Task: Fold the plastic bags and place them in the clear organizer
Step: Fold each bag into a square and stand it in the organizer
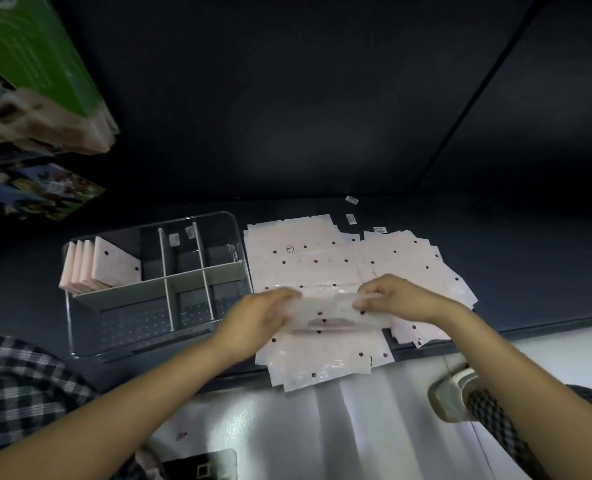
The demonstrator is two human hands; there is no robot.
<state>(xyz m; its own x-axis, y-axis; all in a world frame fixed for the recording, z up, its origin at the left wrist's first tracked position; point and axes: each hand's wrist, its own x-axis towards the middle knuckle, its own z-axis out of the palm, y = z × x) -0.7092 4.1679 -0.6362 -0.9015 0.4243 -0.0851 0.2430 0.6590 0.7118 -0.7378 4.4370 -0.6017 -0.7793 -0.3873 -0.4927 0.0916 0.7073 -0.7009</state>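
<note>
Presently, item one: a plastic bag [336, 311], pale pink and translucent with dark dots, held in the air just above the pile, folded into a narrow band; the left hand [260, 315] grips its left end with curled fingers, the right hand [391, 296] pinches its right end between thumb and fingertips; both forearms reach in from the bottom edge. Item two: a loose pile of flat plastic bags [322, 261], same pink dotted stock, spread over the dark table [529, 271] to the right of the organizer, the nearest sheets overhanging the table's front edge; a second overlapping heap fans off toward the right. Item three: a clear organizer [80, 341], rectangular, standing on the table just left of the pile, split by white dividers into several compartments; folded bags [97, 268] stand on edge in the far left compartment, leaning against one another; the other compartments show only the dotted floor and two small labels on the far wall. Item four: small white tags [351, 209] lying on the table behind the pile. Item five: colourful printed boxes [38, 81], green and pink, stacked at the upper left. Item six: a checked sleeve [17, 386] at lower left; a shoe [452, 398] on the pale floor at lower right; a dark device at the bottom edge, too cropped to identify.
</note>
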